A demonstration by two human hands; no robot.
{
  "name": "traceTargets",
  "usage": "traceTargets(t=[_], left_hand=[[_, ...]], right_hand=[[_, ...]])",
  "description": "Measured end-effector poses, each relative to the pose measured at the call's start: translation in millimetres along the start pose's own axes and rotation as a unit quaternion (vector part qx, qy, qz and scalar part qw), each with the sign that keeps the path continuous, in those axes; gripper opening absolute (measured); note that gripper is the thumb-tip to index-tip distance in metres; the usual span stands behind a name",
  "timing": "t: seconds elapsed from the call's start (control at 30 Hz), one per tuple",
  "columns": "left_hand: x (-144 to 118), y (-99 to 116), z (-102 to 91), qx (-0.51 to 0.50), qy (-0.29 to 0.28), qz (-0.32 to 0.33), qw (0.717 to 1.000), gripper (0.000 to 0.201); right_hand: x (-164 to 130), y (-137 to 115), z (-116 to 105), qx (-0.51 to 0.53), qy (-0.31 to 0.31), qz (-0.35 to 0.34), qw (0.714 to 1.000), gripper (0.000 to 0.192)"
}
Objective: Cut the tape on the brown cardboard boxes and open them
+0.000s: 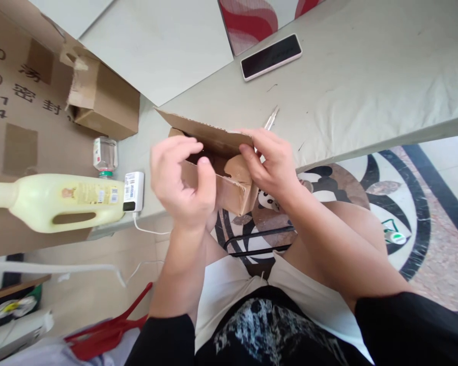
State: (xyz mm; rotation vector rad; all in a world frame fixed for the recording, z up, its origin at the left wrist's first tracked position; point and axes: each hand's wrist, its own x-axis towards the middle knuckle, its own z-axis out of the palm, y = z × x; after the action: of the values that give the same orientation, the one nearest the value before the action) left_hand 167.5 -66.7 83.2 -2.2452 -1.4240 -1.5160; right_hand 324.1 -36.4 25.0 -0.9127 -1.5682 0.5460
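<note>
A small brown cardboard box (229, 175) is held at the near edge of the pale table (366, 91), its top flaps up. My left hand (185, 180) grips the box's left side, thumb over the rim. My right hand (270, 162) holds the right side, fingers pressing an inner flap down. Something dark lies inside the box; I cannot make it out. A thin metal tool (270, 118) pokes out behind my right hand on the table.
A phone (272, 56) lies face up at the back of the table. At the left are an open cardboard box (103, 96), a small clear bottle (106, 156), a white charger (133, 191) with cable, and a yellow jug (61, 201) lying on its side. Below the table is a patterned floor.
</note>
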Motion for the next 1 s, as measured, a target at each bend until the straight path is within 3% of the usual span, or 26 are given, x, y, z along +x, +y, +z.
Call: traceTargets(t=[0.07, 0.17, 0.2, 0.33, 0.4, 0.47, 0.57, 0.63, 0.73, 0.83, 0.93, 1.0], left_hand=[[-8, 13, -4.4, 0.035, -0.041, -0.018, 0.998, 0.022], [-25, 33, -4.0, 0.090, -0.157, -0.078, 0.980, 0.062], [-31, 36, -2.8, 0.100, -0.181, -0.098, 0.973, 0.065], [-45, 28, -3.7, 0.080, -0.192, -0.148, 0.967, 0.028], [-48, 15, -9.6, 0.062, -0.161, -0.157, 0.972, 0.017], [-54, 2, -17.1, 0.048, -0.116, -0.152, 0.980, 0.016], [-68, -15, -26.6, 0.006, 0.004, -0.161, 0.987, 0.011], [-76, -25, -31.0, -0.039, 0.132, -0.190, 0.972, 0.029], [-84, -38, -36.2, -0.146, 0.240, -0.299, 0.912, 0.048], [-89, -51, -41.0, -0.191, 0.285, -0.427, 0.837, 0.031], [-95, -64, -42.4, -0.230, 0.239, -0.528, 0.782, 0.026], [-101, -69, -39.9, -0.244, 0.208, -0.560, 0.764, 0.031]], right_hand=[[0, 0, 1, 0.000, 0.013, 0.006, 1.000, 0.030], [-1, 0, 2, -0.008, 0.034, 0.025, 0.999, 0.032], [-1, 0, 2, -0.010, 0.038, 0.031, 0.999, 0.032], [-1, -4, 0, 0.044, 0.008, -0.015, 0.999, 0.030], [-1, -5, -2, 0.085, -0.013, -0.041, 0.995, 0.028], [-1, -5, -2, 0.094, -0.021, -0.023, 0.995, 0.028], [1, 1, -1, 0.041, -0.038, 0.086, 0.995, 0.023], [2, 9, 0, -0.009, -0.085, 0.184, 0.979, 0.023], [-1, 21, 3, -0.088, -0.206, 0.290, 0.930, 0.033], [-7, 30, 8, -0.126, -0.288, 0.298, 0.901, 0.033], [-14, 33, 14, -0.094, -0.326, 0.260, 0.904, 0.031], [-17, 34, 17, -0.056, -0.333, 0.222, 0.915, 0.039]])
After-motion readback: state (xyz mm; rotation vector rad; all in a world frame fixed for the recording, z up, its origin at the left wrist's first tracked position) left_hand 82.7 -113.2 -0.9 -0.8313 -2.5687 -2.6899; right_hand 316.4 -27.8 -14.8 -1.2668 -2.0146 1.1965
